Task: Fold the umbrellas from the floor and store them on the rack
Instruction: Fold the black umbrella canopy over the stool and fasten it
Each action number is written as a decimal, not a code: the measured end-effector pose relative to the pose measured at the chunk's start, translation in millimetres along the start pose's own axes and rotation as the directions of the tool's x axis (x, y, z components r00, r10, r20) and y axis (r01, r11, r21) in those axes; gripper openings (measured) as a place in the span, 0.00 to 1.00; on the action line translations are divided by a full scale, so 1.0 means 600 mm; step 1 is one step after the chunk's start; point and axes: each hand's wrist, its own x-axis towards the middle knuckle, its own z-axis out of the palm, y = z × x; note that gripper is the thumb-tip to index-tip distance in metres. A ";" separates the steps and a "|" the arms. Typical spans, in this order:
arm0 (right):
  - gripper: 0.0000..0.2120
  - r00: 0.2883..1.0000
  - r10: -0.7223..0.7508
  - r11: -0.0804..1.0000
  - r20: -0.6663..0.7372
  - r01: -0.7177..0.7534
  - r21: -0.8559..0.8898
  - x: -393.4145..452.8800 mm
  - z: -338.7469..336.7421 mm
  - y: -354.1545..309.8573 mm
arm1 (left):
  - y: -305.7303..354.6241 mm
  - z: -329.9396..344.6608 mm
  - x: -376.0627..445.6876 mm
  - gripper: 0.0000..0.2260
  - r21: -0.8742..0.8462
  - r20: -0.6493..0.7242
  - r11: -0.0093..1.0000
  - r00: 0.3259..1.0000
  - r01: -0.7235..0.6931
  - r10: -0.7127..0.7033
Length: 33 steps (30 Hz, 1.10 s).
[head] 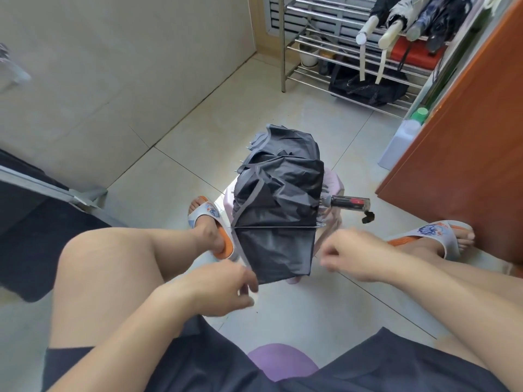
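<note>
A black folding umbrella (278, 193) with grey trim lies collapsed but loose across a pink stool (332, 182) between my feet. Its clear and red handle (351, 203) points right. My left hand (223, 290) pinches the near left corner of the lowest fabric panel. My right hand (356, 254) hovers just right of that panel's edge with its fingers curled; blur hides whether it touches the cloth. The steel rack (311, 77) stands at the far right and carries several folded umbrellas (396, 15) on an upper shelf.
Another dark umbrella (34, 222) lies open on the floor at the left. An orange wooden panel (467, 142) rises on the right, with a white bottle (402, 140) beside it. I sit on a purple stool (283, 363). A black bag (365, 86) fills the rack's bottom shelf.
</note>
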 end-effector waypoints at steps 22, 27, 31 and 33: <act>0.11 0.802 0.506 0.550 -0.316 -0.019 0.835 0.062 -0.029 -0.015 | 0.056 -0.110 0.056 0.08 -0.698 -0.693 0.610 0.569 -0.375 -0.443; 0.09 0.839 0.448 0.490 -0.310 0.060 0.870 0.046 -0.027 -0.023 | 0.046 -0.117 0.038 0.05 -0.774 -0.630 0.441 0.621 -0.455 -0.466; 0.15 0.861 0.381 0.592 -0.337 0.053 0.804 0.042 -0.022 -0.030 | 0.048 -0.119 0.033 0.05 -0.800 -0.600 0.367 0.633 -0.475 -0.489; 0.16 0.838 0.419 0.672 -0.350 -0.027 0.740 0.042 -0.020 -0.027 | 0.047 -0.118 0.032 0.04 -0.807 -0.590 0.339 0.629 -0.484 -0.506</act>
